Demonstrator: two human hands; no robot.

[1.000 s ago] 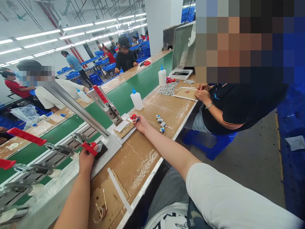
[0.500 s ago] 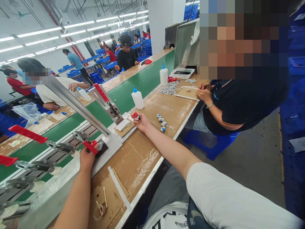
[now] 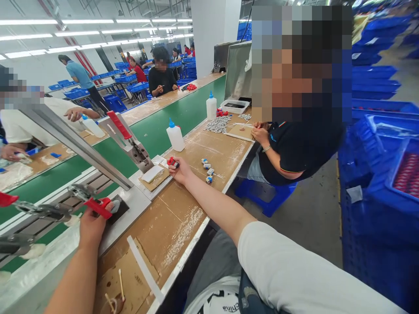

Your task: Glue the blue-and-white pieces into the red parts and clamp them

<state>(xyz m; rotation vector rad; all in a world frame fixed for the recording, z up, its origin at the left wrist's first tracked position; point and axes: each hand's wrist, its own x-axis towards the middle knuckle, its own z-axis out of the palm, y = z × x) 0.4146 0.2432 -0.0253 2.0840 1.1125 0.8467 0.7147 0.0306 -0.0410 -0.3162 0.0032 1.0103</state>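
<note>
My left hand [image 3: 91, 226] is closed at the red handle [image 3: 98, 208] of a toggle clamp on the metal fixture. Part of its fingers is hidden behind that handle. Just beyond the fingertips are a rounded grey piece [image 3: 115, 206] and a dark pad [image 3: 120, 213]. My right hand [image 3: 180, 171] pinches a small red-and-black plastic piece [image 3: 172, 162] above the bench. Left of it, a white block [image 3: 152, 173] lies on cardboard under another red-handled clamp [image 3: 119, 125]. Several small white, blue and yellow pieces [image 3: 207, 166] sit right of my right hand.
A white glue bottle [image 3: 176, 138] with a blue cap stands by the green conveyor belt [image 3: 193, 114]. A co-worker [image 3: 281, 148] sits at the right, near a pile of grey pieces [image 3: 218, 124]. Cotton swabs [image 3: 121, 283] lie in front on cardboard. Blue crates [image 3: 376, 183] are stacked right.
The view has turned right, so the bench and both hands appear further left. My left hand remains at the clamp handle, and my right hand still holds the red-and-black piece.
</note>
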